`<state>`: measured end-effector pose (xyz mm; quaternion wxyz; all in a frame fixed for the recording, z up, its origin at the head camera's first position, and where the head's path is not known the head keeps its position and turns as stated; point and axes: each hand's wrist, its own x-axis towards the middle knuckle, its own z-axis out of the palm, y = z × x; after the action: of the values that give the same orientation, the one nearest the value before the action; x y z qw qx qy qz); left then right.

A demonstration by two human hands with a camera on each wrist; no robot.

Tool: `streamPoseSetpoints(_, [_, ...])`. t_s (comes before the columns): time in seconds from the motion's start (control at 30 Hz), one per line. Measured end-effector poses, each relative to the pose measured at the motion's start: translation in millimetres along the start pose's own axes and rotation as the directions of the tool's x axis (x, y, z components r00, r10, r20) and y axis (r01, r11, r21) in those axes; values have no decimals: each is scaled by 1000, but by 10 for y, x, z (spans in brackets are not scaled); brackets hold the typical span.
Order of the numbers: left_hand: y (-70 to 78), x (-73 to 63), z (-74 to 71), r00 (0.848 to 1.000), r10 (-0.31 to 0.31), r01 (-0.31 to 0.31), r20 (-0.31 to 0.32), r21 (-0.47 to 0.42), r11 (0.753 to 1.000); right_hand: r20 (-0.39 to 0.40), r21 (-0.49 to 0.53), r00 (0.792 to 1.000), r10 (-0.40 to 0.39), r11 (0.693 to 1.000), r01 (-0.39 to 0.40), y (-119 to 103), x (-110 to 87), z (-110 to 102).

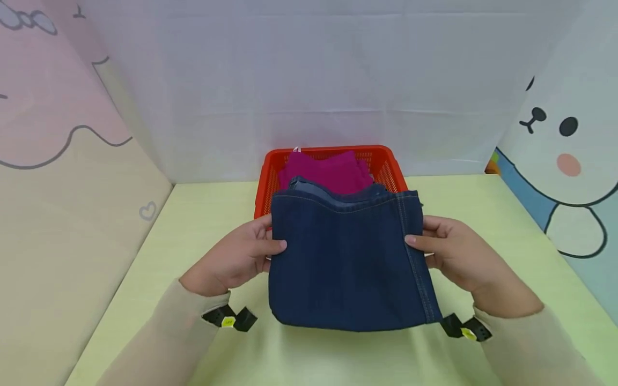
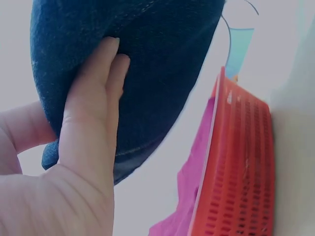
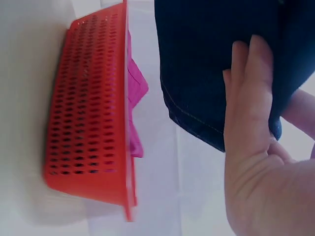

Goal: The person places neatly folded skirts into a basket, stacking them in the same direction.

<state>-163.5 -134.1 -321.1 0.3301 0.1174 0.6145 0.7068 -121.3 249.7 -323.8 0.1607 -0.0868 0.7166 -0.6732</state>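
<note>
A folded piece of dark blue denim [image 1: 345,262] with stitched seams hangs above the table, in front of a red basket. My left hand [image 1: 241,254] grips its left edge, thumb on the near face and fingers behind. At the right edge, beside a double seam, my right hand [image 1: 456,257] pinches it the same way. Both wrist views show the fingers [image 2: 88,113] lying along the back of the cloth. Whether it is jeans or another denim garment cannot be told from its folded shape.
Behind the denim, the red plastic basket [image 1: 263,187] with perforated walls stands on the pale green table [image 1: 203,225]. Folded magenta cloth [image 1: 328,171] lies in it. A white sheet [image 1: 309,75] hangs at the back, with cartoon-printed panels [image 1: 574,177] at the sides.
</note>
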Motion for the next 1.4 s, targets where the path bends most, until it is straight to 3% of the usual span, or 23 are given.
streamPoseSetpoints(0.2, [155,287,-110,1000,-11,11,-21,20,1000,-49,-97,998,26,995,-31,-174,254,-76])
streamPoseSetpoints(0.57, [347,885,-306,986,-76,74,-148,-25,997,-99,87,991,90,993,-82,-132,958,-262])
streamPoseSetpoints(0.83, [586,1291,-468,966,-48,31,-255,-73,997,-195,57,977,92,995,-82,-185,1353,-347])
streamPoseSetpoints(1.0, [564,1446,-573,952,-55,38,-302,-63,997,-235,38,961,147,989,-143,-157,1541,-355])
streamPoseSetpoints(1.13, [430,1555,-617,926,-102,106,-365,-9,994,-258,12,943,211,976,-215,-63,1654,-320])
streamPoseSetpoints(1.23, [327,1590,-627,895,-114,178,-430,111,978,-299,-72,927,228,963,-260,18,1715,-273])
streamPoseSetpoints(1.3, [281,1595,-621,879,-94,216,-467,215,952,-342,-148,912,225,946,-289,75,1748,-236])
streamPoseSetpoints(1.4, [233,1610,-591,850,-48,285,-524,382,879,-411,-287,890,198,898,-333,162,1803,-187])
